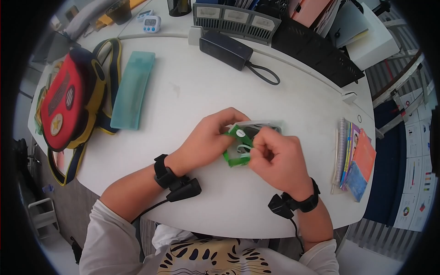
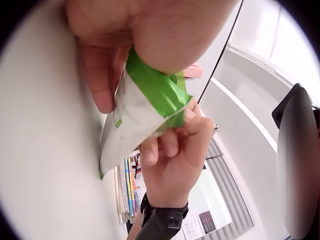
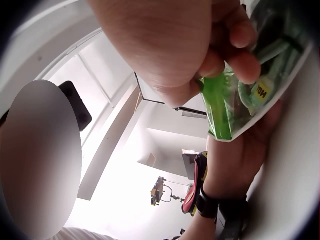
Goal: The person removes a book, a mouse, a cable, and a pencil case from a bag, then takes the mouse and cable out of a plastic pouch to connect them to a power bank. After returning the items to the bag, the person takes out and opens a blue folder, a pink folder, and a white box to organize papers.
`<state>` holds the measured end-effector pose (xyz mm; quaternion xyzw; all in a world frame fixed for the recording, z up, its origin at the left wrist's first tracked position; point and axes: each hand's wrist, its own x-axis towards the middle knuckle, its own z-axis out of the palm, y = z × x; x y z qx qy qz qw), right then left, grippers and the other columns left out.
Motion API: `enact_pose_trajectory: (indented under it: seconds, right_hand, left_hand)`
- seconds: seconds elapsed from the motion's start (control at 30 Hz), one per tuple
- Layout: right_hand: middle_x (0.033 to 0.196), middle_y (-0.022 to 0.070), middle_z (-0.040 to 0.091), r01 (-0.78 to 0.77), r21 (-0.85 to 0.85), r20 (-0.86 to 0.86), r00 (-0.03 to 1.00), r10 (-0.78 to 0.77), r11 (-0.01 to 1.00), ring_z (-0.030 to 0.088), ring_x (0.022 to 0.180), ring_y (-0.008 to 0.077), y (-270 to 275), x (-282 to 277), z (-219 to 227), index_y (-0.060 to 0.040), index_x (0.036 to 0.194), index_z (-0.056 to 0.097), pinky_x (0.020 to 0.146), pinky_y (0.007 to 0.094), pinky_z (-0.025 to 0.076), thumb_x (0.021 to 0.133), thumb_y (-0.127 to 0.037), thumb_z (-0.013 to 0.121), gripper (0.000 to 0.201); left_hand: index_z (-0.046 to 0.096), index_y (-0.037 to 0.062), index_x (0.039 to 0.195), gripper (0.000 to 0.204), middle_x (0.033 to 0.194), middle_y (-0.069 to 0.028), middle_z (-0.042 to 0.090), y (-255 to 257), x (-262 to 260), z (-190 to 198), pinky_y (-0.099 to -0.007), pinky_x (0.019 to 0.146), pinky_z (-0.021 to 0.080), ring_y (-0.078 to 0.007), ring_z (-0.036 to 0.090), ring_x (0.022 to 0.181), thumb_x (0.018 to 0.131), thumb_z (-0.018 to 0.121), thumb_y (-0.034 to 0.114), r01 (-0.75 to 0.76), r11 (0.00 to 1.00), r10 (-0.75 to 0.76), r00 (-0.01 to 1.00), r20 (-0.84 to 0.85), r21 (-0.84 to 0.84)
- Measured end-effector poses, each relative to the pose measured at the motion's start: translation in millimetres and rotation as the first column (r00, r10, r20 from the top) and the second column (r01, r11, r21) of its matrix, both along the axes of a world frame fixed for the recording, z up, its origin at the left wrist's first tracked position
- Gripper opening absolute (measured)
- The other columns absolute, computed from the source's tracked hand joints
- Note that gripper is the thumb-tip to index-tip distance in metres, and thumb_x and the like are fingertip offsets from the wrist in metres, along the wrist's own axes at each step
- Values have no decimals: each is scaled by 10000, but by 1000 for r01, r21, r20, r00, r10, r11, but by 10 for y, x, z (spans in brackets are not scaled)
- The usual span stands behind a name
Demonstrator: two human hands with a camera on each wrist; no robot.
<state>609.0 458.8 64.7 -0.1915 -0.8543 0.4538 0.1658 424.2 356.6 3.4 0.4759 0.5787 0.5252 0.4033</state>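
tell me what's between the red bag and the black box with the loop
In the head view, the teal case lies beside the bag, then bare table to the black box.

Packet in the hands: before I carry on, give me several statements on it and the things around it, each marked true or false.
1. The left hand and right hand both grip the packet. True.
2. The teal case lies on top of the red bag. False: it lies beside the bag, on the table.
3. A yellow label shows through the packet's clear side. True.
4. The notebooks are on the person's left. False: they are on the right.
5. Only one wrist wears a black strap. False: both do.
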Motion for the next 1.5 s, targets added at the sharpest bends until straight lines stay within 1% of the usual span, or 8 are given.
enact_pose_trajectory:
  seconds: [0.17,0.23,0.33,0.5,0.8,1.07,1.4,1.5]
  right_hand:
    - [608,-3,524,129,17,4,992,-129,992,535,556,68,236,100,54,-33,853,550,538,267,452,918,-25,717,179]
    - [698,0,571,329,11,-2,944,-329,944,518,595,58,438,151,39,-30,933,580,571,249,443,977,-98,723,164]
    - [819,18,617,375,3,-40,926,-374,927,523,624,67,631,190,-13,-28,1058,597,602,246,451,1061,-249,672,233]
    - [871,42,673,153,-551,301,953,24,820,546,614,72,502,219,354,-28,1148,611,598,241,451,1140,-384,508,371]
    - [670,41,640,272,-90,-69,958,-279,958,591,553,90,142,212,517,-10,917,612,527,277,453,1143,-259,509,351]
    - [681,110,576,233,327,-219,961,-167,916,584,524,236,-7,288,551,34,957,652,512,337,448,1077,-204,603,270]
    - [791,161,626,369,486,-436,888,-147,792,591,576,318,-65,370,388,57,1118,669,534,358,478,1086,-273,572,346]
    - [1109,210,717,369,654,-243,929,-278,661,703,937,279,-61,603,338,93,1291,625,806,377,564,1111,-302,558,439]
  left_hand:
    - [569,22,1365,400,1219,-64,673,-25,-17,2,-306,959,533,-149,656,1099,975,500,-36,-118,985,141,970,200,-126]
    - [581,30,1334,339,1195,-67,673,-15,-25,-42,-314,957,535,-161,653,1098,1005,503,7,-197,980,173,810,560,-17]
    - [567,50,1348,290,1235,-59,654,-6,-52,-66,-334,976,544,-163,649,1113,1062,550,93,-171,984,88,694,714,45]
    - [520,63,1435,370,1364,-70,614,2,-38,1,-395,1073,528,-202,631,1224,1097,563,207,-216,976,116,588,801,16]
    - [449,84,1545,482,1484,-96,556,33,-131,-37,-461,1157,488,-268,594,1336,1148,420,356,-11,998,56,350,935,-56]
    - [426,165,1580,546,1514,-83,576,20,-108,-139,-464,1096,543,-270,611,1348,1145,395,494,206,966,-188,148,971,156]
    - [383,180,1613,595,1592,-56,497,-40,31,-43,-463,1118,531,-251,583,1385,1127,456,514,337,932,-221,228,948,136]
    - [440,151,1554,506,1438,-75,600,-21,19,6,-398,1049,587,-220,649,1273,1134,505,426,193,980,-87,228,970,42]
